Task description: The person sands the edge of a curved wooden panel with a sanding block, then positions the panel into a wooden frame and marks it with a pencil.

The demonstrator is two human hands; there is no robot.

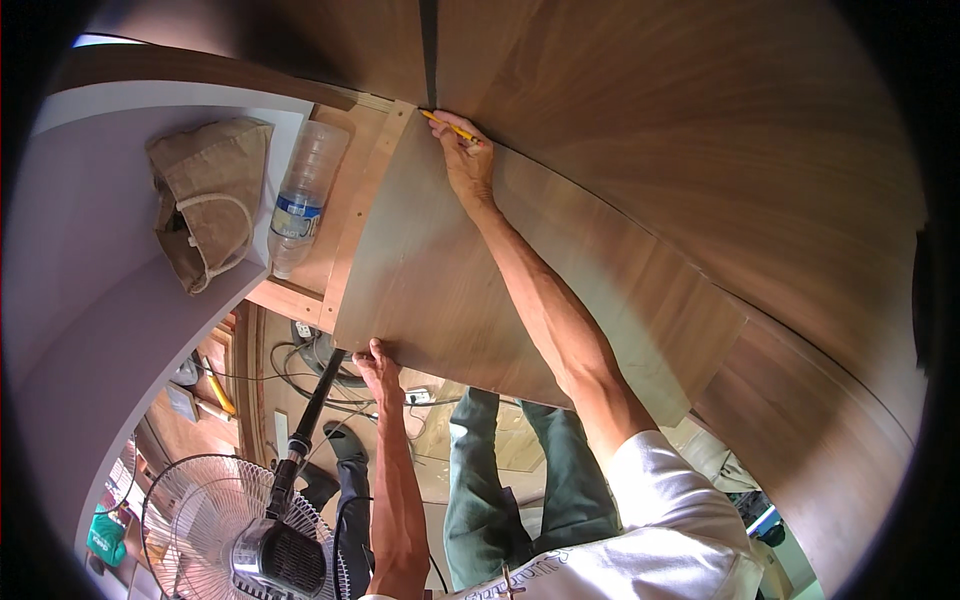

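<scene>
A yellow pencil (455, 127) is held in my right hand (468, 165), its tip at the far left corner of a brown wood-grain panel (450, 260). That corner meets the upright wood-grain wall (640, 110) just below a dark vertical gap (430, 50). My right forearm stretches across the panel. At the panel's near left corner, my left hand (379, 372) grips the edge, thumb up and the other fingers partly hidden. A pale wooden batten (362, 215) with screw heads runs along the panel's left side.
Left of the batten lie a clear plastic bottle (300, 205) and a tan cloth bag (210, 200). A standing fan (240, 530) is at lower left, its black pole (318, 400) close to my left hand. Cables (290, 365) and another person's dark shoe (345, 440) are on the floor.
</scene>
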